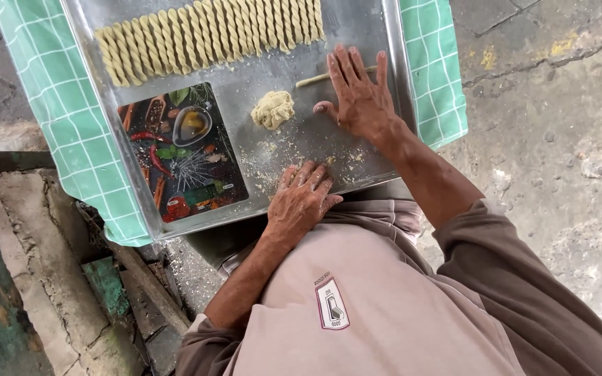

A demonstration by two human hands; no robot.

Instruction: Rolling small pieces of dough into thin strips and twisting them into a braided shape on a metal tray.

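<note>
My right hand (358, 94) lies flat, fingers spread, on a thin dough rope (318, 78); my left hand (302, 198) rests open on the crumb-dusted steel tray (308, 139), near a crumbly dough lump (273, 109) and ridged twisted sticks (207, 35)

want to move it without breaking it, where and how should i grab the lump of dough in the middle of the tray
Probably best to pinch the lump of dough low at its two sides, coming straight down from above. It looks crumbly and sits loose on the metal tray, apart from both the right hand and left hand, so a gentle cupped grip suits it.
</note>
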